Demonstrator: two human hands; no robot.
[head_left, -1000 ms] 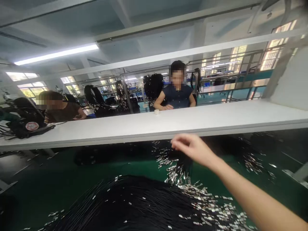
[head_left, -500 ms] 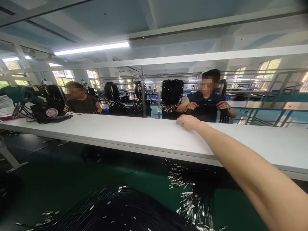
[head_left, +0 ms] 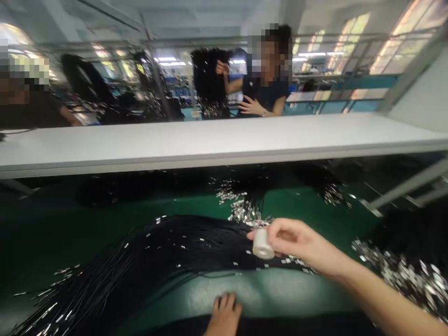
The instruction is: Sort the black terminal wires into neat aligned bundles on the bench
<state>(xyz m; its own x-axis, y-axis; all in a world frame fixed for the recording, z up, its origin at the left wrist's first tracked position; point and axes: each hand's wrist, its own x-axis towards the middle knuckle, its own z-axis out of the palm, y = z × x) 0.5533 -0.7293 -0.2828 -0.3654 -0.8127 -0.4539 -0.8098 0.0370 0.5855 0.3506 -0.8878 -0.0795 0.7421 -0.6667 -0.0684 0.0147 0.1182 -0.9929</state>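
Note:
My right hand (head_left: 292, 242) is closed around a small white roll, apparently tape (head_left: 263, 243), pinched between thumb and fingers. It hangs above the right part of a long bundle of black wires (head_left: 196, 242) with shiny metal terminals. My left hand (head_left: 226, 313) lies flat on the green work surface (head_left: 269, 289), its fingers slightly spread, below the wires and holding nothing. At the bottom edge, a dark strip passes beside that hand; I cannot make out what it is.
A raised white shelf (head_left: 196, 140) spans the bench beyond the wires. More terminal ends (head_left: 241, 210) lie under its front edge, and another heap (head_left: 409, 275) sits at right. Across the shelf, a co-worker in a dark top (head_left: 269, 88) stands beside hanging black wire bundles (head_left: 210, 79).
My right hand has come back from the white shelf to above the wires, with the white roll now visible in it. My left hand has entered view. The camera has tilted down.

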